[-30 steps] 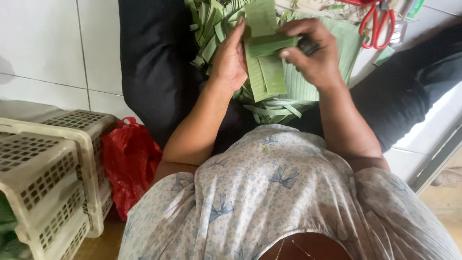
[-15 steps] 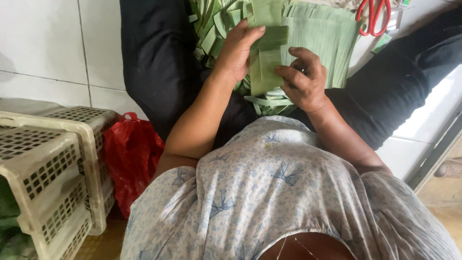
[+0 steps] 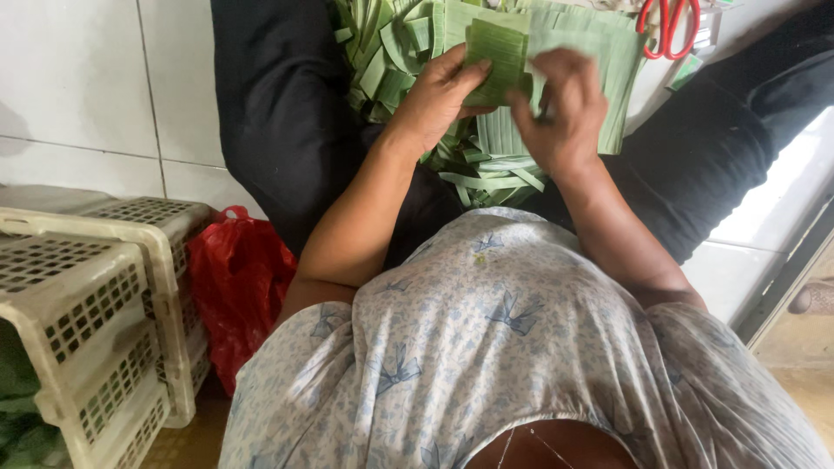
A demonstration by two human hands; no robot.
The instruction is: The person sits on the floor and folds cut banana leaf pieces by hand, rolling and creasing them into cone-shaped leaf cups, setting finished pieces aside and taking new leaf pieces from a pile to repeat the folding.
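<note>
— Two hands, one strip: what does each do?

— Left hand [image 3: 439,95]: fingers curled closed over the near edge of a folded green leaf strip [image 3: 497,54], thumb on top. Right hand [image 3: 563,108]: fingers bent down, pinching the same strip from its other side. The strip is held between both hands, raised just above the person's lap.

— And beneath the hands?

— A heap of cut leaf strips [image 3: 482,169], loose and curling, lying across the lap between legs in black trousers [image 3: 278,113]. Behind the held piece, a flat stack of wider leaf sheets [image 3: 599,52] with its far edge cut into a fringe.

— Tools in view?

— Red-handled scissors [image 3: 669,26], resting at the top right, just beyond the flat stack and apart from both hands.

— The surroundings, left of the sitter?

— Cream perforated plastic crates [image 3: 95,295], two nested side by side; green leaf matter shows inside the nearer one. A red plastic bag [image 3: 239,278] is wedged between the crates and the person's leg. White floor tiles [image 3: 78,78] lie beyond. The sitter wears a pale blue flower-print blouse [image 3: 504,347].
</note>
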